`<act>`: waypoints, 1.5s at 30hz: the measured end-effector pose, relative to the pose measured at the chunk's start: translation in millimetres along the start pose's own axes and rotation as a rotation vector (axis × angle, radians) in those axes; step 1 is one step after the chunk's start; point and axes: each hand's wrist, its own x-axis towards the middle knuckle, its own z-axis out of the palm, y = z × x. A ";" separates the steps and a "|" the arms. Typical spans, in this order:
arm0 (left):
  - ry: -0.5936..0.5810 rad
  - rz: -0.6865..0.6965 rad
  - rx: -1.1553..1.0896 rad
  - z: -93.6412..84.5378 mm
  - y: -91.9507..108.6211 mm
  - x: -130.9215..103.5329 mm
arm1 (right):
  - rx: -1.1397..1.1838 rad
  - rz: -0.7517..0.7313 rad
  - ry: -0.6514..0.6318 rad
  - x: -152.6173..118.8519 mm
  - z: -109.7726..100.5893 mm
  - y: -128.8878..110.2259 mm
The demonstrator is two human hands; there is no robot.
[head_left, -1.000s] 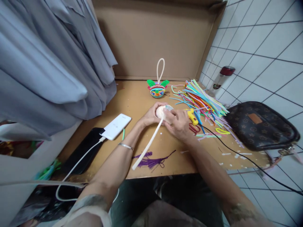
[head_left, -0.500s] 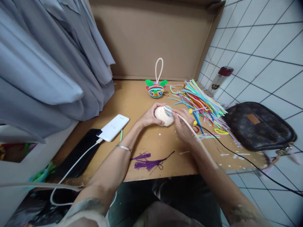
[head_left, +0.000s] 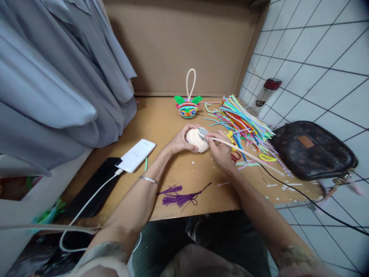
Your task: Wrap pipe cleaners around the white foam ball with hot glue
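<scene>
My left hand (head_left: 182,140) is closed around a ball wrapped in cream strands (head_left: 196,140). A grey patch shows on the ball's upper right side. My right hand (head_left: 219,148) pinches a long cream pipe cleaner (head_left: 245,153) near one end, close to that patch. From the fingers the pipe cleaner's free length runs out to the right above the table. Behind the ball stands a colourful animal-head ornament (head_left: 188,109) with green ears and a cream hanging loop. Purple tassels (head_left: 180,198) lie in front of me.
A pile of coloured pipe cleaners (head_left: 248,119), a yellow-handled tool (head_left: 231,140) and a brown bag (head_left: 314,150) are on the right. A bottle (head_left: 265,94) stands by the tiled wall. A white power bank (head_left: 136,155) and a black phone (head_left: 92,188) lie left. A black cable (head_left: 291,182) crosses the right side.
The free length of the pipe cleaner has swung away from my right forearm, out to the right. Both hands keep nearly the same place at the ball; the view has shifted slightly.
</scene>
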 end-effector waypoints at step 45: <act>0.420 0.011 -0.217 30.6 2.4 3.1 | -0.362 -0.562 0.007 -6.3 8.2 11.2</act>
